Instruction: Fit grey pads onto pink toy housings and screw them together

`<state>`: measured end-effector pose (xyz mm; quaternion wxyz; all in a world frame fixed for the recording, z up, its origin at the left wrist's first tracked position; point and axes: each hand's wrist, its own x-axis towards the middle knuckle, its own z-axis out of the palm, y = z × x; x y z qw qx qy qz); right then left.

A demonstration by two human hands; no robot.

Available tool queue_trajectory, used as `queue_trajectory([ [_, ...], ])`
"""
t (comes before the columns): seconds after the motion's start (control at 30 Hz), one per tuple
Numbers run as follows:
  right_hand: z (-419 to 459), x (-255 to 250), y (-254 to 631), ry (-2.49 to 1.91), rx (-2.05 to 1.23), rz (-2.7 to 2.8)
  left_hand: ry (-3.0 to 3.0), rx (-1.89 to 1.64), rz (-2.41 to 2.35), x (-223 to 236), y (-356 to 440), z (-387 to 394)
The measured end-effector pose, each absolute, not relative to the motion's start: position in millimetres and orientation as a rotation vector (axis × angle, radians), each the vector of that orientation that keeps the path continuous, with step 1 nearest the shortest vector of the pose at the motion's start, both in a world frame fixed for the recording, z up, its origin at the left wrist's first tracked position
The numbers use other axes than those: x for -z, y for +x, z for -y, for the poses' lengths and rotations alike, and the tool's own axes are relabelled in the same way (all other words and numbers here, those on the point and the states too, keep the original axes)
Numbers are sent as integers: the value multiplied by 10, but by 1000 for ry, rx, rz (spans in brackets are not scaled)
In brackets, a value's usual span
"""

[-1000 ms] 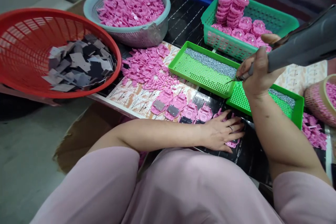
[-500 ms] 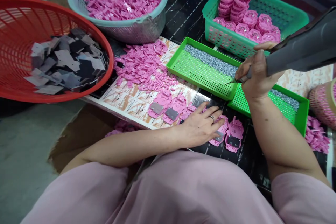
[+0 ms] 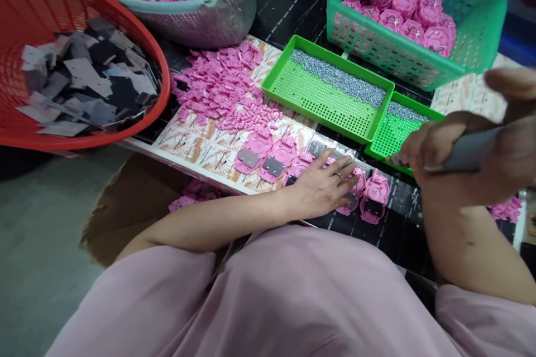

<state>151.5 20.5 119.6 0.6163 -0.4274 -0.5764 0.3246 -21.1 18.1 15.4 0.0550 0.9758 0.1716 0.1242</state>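
Observation:
My left hand lies flat with spread fingers over a row of pink plastic casings, covering those in the middle. Several casings carry a grey or dark plate, such as the one on the casing left of my fingers. My right hand, smeared by motion, is wrapped round a grey power screwdriver. Its tip points left, above the front of the smaller green tray. Small metal screws lie along the back of the larger green tray.
A red basket of grey plates stands at left. Behind are a pale blue basket of pink parts and a green basket with stacked pink assemblies. Loose pink parts and small pink pieces are heaped left of the trays.
My right hand has drawn the screwdriver away from the larger screw tray, to the right and nearer to me. My left hand stays on the casings. The whole view has shifted slightly.

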Motion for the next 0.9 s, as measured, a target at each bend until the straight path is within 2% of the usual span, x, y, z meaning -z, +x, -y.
queue_trajectory([
  [0.13, -61, -1002, 1490, -732, -752, 1279, 2960, -408, -512, -163, -212, -177],
  [0.33, -57, -925, 1459, -776, -778, 1259, 2969, -390, -515, -145, -197, -176],
  [0.63, -113, -806, 1426, -621, -798, 1380, 2966, -420, -522, -151, -180, -187],
  [0.9, -113, -932, 1424, -724, -785, 1327, 2956, -378, -533, -170, -171, -181],
])
